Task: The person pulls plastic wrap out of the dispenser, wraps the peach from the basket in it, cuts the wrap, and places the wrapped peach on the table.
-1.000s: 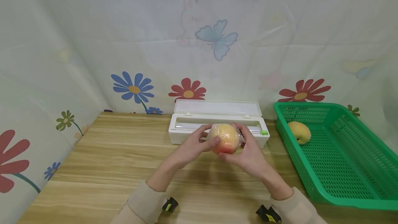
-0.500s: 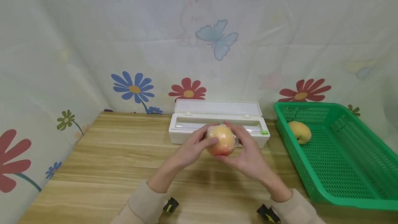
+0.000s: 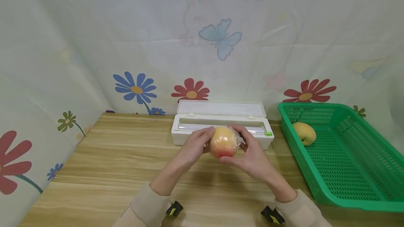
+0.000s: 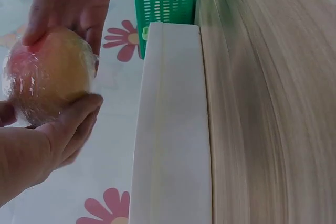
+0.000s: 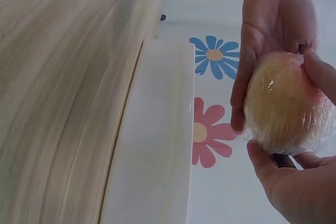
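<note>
A yellow and pink apple wrapped in clear film [image 3: 223, 142] is held above the wooden table, just in front of the white cling-film dispenser box [image 3: 189, 136]. My left hand [image 3: 195, 146] grips its left side, fingers curled over the top. My right hand [image 3: 247, 153] cups its right side and underside. The left wrist view shows the wrapped apple [image 4: 50, 77] between both hands beside the dispenser box [image 4: 173, 129]. In the right wrist view the film shines on the wrapped apple [image 5: 283, 103], next to the dispenser box [image 5: 152, 145].
The dispenser's lid [image 3: 221, 109] stands open against the flowered backdrop. A green plastic basket [image 3: 347, 185] sits at the right with one yellowish fruit [image 3: 303, 133] in its far corner. The wooden table [image 3: 104, 157] stretches to the left and front.
Both hands have turned the wrapped apple slightly and drawn it a little left. My left fingers have shifted up over its top.
</note>
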### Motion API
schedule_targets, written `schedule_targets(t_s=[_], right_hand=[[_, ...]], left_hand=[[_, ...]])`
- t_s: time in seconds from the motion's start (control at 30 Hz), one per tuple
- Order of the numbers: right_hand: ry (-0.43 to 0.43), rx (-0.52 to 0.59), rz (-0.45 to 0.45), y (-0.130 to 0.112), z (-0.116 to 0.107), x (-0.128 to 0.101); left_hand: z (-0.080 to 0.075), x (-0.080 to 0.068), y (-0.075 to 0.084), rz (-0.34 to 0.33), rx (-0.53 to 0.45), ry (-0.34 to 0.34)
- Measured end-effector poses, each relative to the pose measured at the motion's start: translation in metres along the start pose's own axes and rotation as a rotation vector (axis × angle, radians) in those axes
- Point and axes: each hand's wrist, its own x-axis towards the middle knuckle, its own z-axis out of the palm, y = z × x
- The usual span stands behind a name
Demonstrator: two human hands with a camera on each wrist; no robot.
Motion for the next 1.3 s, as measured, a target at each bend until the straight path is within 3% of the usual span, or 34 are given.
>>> schedule_targets(t_s=[0.13,0.4,0.57,0.73,0.87,1.0,1.17,1.3], right_hand=[[-0.032,-0.003,-0.013,0.0020,-0.0022,-0.0001],[-0.119,0.183,-0.089,0.0030,-0.0026,0.0000],[-0.124,0.213,-0.111,0.0010,-0.0014,-0.0003],[-0.117,0.221,-0.111,-0.0005,-0.0003,-0.0012],[-0.082,0.187,-0.095,-0.0017,-0.0013,-0.0026],[-0.034,0.154,-0.059,-0.0017,-0.0018,-0.0025],[0.038,0.140,0.020,0.0009,-0.0006,-0.0006],[0.070,0.171,0.060,0.0023,-0.0009,0.0015]], left_hand=[[0.0024,-0.0008,-0.0011,0.005,-0.035,0.008],[0.0070,0.0024,-0.0027,0.004,-0.204,0.064],[0.0061,0.0015,-0.0020,0.002,-0.311,0.047],[0.0055,0.0006,-0.0003,0.016,-0.327,0.040],[0.0058,0.0004,0.0018,0.009,-0.286,0.070],[0.0066,0.0014,0.0015,0.034,-0.215,0.144],[0.0078,0.0005,0.0011,0.166,-0.039,0.273],[0.0083,-0.0033,0.0039,0.327,0.157,0.290]])
